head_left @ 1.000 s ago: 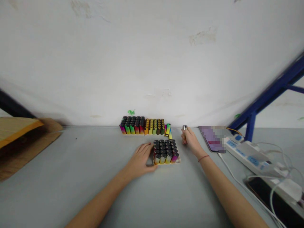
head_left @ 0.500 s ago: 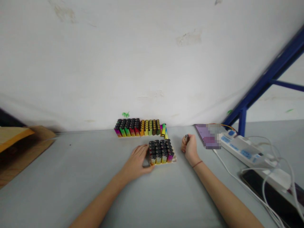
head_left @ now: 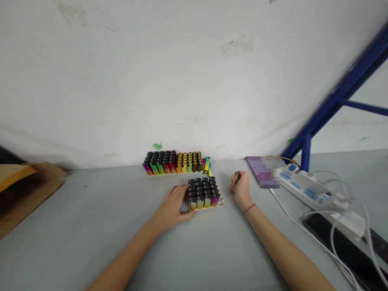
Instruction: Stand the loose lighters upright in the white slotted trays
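Note:
In front of me stands a pale tray [head_left: 221,201] with rows of upright lighters [head_left: 207,201], their black tops up and their bodies yellow, white and purple. Its right end shows bare slots. My left hand [head_left: 171,206] holds the tray's left side, with the thumb at the front corner and the fingers along the side. Right of the tray, my right hand [head_left: 242,190] is closed around a lighter [head_left: 237,176]; only its metal top shows above the fist.
Against the wall stand more lighters with black tops [head_left: 160,162] and with gold tops [head_left: 189,162]. A few lie loose beside them [head_left: 207,165]. On the right are a purple-screened device [head_left: 257,171], a power strip [head_left: 315,198], white cables and a dark phone [head_left: 330,238]. Cardboard [head_left: 30,194] lies left.
The whole view has shifted slightly left. My left hand stays at the tray and my right hand still holds the lighter beside it.

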Demonstrator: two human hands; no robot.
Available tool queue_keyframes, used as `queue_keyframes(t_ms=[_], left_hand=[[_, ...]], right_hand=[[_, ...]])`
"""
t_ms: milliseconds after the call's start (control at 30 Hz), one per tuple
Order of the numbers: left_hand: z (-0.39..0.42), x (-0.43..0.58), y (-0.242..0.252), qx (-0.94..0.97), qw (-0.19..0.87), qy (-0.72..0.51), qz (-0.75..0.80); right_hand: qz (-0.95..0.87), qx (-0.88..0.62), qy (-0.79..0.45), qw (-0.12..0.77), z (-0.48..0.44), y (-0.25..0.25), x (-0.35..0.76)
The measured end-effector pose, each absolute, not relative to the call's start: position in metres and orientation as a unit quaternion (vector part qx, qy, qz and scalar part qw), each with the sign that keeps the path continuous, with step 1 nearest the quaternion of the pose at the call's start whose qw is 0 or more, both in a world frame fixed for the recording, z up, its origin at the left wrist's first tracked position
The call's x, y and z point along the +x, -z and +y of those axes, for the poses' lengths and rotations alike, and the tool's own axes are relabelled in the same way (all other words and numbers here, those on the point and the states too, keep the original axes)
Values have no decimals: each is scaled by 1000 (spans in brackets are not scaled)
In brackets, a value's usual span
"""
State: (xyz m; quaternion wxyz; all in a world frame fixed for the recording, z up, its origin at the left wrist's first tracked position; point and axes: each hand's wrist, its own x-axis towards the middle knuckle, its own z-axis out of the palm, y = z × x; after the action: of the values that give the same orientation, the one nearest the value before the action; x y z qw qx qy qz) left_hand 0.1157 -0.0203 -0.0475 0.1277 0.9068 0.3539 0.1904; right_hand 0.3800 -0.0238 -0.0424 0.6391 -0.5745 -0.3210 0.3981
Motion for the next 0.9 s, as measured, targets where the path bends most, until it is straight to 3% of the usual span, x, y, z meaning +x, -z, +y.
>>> queue_keyframes(t_ms=[200, 467, 700, 900], left_hand=[[-20, 116, 47, 907, 129, -187, 354], [-21, 115, 47, 908, 129, -174, 360], [-20, 115, 49, 910, 121, -174, 356], [-20, 115, 50, 910, 120, -183, 354]], right_hand=[[-291, -593, -403, 634, -26, 39, 377], [-530, -530, -352, 560, -45, 19, 383], [-613, -484, -373, 501, -46, 17, 391], [-700, -498, -276, 431, -46, 21, 388]])
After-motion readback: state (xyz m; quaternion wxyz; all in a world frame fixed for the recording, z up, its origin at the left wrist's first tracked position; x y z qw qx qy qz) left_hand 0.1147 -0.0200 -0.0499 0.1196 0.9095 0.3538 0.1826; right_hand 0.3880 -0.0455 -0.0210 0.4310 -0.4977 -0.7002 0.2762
